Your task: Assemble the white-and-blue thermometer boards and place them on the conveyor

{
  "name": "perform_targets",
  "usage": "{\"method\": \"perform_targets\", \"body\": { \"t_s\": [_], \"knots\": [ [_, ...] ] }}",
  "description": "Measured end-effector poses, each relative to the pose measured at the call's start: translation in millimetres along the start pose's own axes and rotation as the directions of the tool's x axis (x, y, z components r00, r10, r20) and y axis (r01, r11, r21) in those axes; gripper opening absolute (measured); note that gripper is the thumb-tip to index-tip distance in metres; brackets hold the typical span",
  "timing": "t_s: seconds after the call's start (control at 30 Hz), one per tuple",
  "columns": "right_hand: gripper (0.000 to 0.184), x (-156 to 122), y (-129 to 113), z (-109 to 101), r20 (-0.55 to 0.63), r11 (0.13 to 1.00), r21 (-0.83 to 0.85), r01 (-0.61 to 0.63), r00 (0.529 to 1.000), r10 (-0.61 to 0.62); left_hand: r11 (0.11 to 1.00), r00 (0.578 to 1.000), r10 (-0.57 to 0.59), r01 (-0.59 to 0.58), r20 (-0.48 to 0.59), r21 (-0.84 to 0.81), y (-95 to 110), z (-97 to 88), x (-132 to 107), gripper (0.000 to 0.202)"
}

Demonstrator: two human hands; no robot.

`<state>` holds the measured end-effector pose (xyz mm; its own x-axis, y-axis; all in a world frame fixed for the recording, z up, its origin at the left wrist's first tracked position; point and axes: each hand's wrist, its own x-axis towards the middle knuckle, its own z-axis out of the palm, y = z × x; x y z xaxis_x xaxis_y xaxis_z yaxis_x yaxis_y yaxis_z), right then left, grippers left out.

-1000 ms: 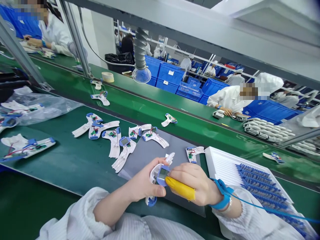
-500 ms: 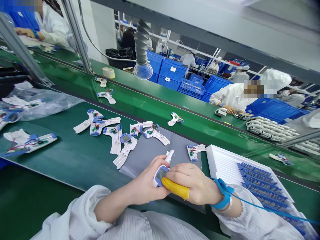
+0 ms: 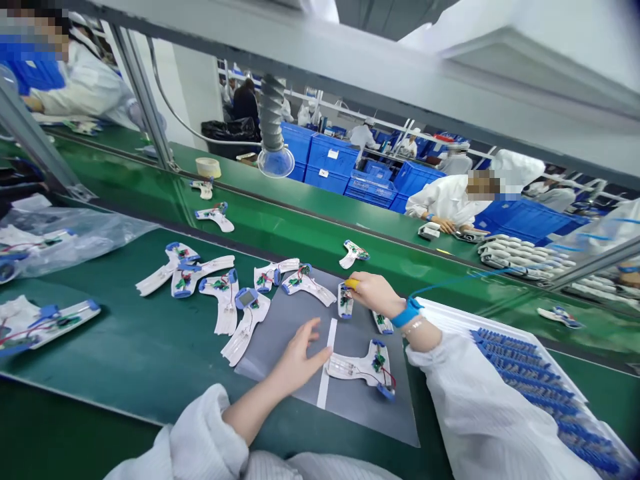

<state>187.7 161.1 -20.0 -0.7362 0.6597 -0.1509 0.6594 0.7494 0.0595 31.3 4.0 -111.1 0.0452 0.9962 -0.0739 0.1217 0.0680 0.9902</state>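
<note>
Head view: the left grip [image 3: 300, 357] lay spread above the grey mat [image 3: 350, 413] beside a white strip [image 3: 327, 363]. The right grip [image 3: 373, 295], its yellow finger cot [image 3: 351, 283] on a narrow upright white housing [image 3: 345, 300] near the mat's far edge, may have been pinching it; I cannot tell. Slackened pressure could tip the housing onto the wired white piece [image 3: 383, 323].

Board components [image 3: 379, 362] too small to tell

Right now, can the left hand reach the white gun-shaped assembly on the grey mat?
Probably yes. The left hand is over the grey mat, close beside the white gun-shaped assembly. Only a flat white strip lies between them, and it looks too low to block the way.
</note>
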Motion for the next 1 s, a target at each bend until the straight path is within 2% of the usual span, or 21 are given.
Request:
{"method": "perform_targets", "body": {
  "t_s": [0.1, 0.17, 0.23, 0.3, 0.37, 0.43, 0.5, 0.53, 0.57, 0.63, 0.7, 0.77, 0.8, 0.83, 0.9, 0.93, 1.0],
  "knots": [
    [0.014, 25.1, 33.4, 7.6, 0.087, 0.993, 0.049, -0.109, 0.991, 0.104, 0.998, 1.000, -0.002, 0.001, 0.016, 0.066, -11.6, 3.6, 6.1, 0.041],
    [0.021, 42.3, 48.3, 10.9, 0.115, 0.969, 0.086, -0.230, 0.969, 0.219, 0.995, 1.000, 0.009, -0.011, 0.017, 0.097, -13.0, 4.2, 7.0, 0.035],
    [0.033, 60.4, 58.1, 13.3, 0.103, 0.913, 0.117, -0.392, 0.919, 0.381, 0.994, 1.000, 0.015, -0.018, 0.027, 0.106, -12.9, 4.6, 6.7, 0.032],
    [0.038, 77.4, 63.4, 15.6, 0.090, 0.831, 0.161, -0.533, 0.846, 0.525, 0.994, 0.999, 0.022, -0.026, 0.035, 0.103, -13.8, 5.1, 6.7, 0.030],
    [0.035, 91.0, 65.1, 17.2, 0.091, 0.765, 0.228, -0.603, 0.795, 0.600, 0.996, 0.999, 0.030, -0.033, 0.034, 0.083, -16.1, 5.0, 7.7, 0.028],
    [0.032, 100.0, 64.4, 16.4, 0.091, 0.730, 0.319, -0.604, 0.786, 0.611, 1.000, 1.000, 0.015, -0.015, 0.014, 0.003, -18.0, 3.4, 9.6, 0.029],
    [0.030, 103.9, 62.4, 12.1, 0.086, 0.715, 0.427, -0.553, 0.812, 0.577, 0.979, 0.998, -0.039, 0.030, -0.039, -0.203, -16.9, -0.4, 11.7, 0.037],
    [0.029, 103.5, 60.8, 8.9, 0.081, 0.710, 0.485, -0.511, 0.835, 0.545, 0.934, 0.995, -0.077, 0.052, -0.057, -0.355, -14.7, -3.0, 12.5, 0.043],
    [0.029, 101.1, 58.4, 5.3, 0.071, 0.706, 0.542, -0.457, 0.861, 0.503, 0.853, 0.992, -0.117, 0.071, -0.057, -0.516, -11.4, -6.0, 12.9, 0.050],
    [0.034, 88.7, 49.7, -1.6, 0.034, 0.694, 0.644, -0.322, 0.918, 0.394, 0.613, 0.986, -0.167, 0.100, -0.004, -0.784, -3.0, -12.5, 12.7, 0.061],
    [0.051, 65.3, 33.7, -7.0, -0.006, 0.673, 0.716, -0.187, 0.962, 0.273, 0.377, 0.982, -0.162, 0.148, 0.092, -0.914, 4.9, -18.3, 11.5, 0.067],
    [0.066, 34.4, 10.8, -10.4, -0.022, 0.659, 0.751, -0.038, 0.996, 0.083, 0.227, 0.972, -0.114, 0.228, 0.207, -0.947, 9.2, -22.1, 9.9, 0.068],
    [0.069, 18.4, -1.7, -11.7, -0.024, 0.656, 0.753, 0.048, 0.999, -0.045, 0.185, 0.959, -0.072, 0.284, 0.275, -0.941, 9.6, -23.0, 9.1, 0.069],
    [0.071, 3.4, -13.9, -12.9, -0.040, 0.660, 0.733, 0.166, 0.979, -0.202, 0.160, 0.940, -0.030, 0.340, 0.340, -0.927, 9.3, -23.3, 8.3, 0.069],
    [0.072, -20.7, -34.0, -15.5, -0.086, 0.672, 0.660, 0.335, 0.923, -0.375, 0.152, 0.910, 0.024, 0.407, 0.415, -0.901, 8.2, -22.6, 6.4, 0.064],
    [0.071, -29.1, -40.9, -17.2, -0.108, 0.685, 0.625, 0.374, 0.911, -0.398, 0.166, 0.909, 0.028, 0.406, 0.416, -0.899, 8.3, -21.8, 5.2, 0.061],
    [0.069, -39.9, -48.8, -22.2, -0.156, 0.713, 0.603, 0.357, 0.930, -0.334, 0.243, 0.932, -0.004, 0.352, 0.361, -0.904, 11.2, -19.7, 2.4, 0.059]
  ]
}}
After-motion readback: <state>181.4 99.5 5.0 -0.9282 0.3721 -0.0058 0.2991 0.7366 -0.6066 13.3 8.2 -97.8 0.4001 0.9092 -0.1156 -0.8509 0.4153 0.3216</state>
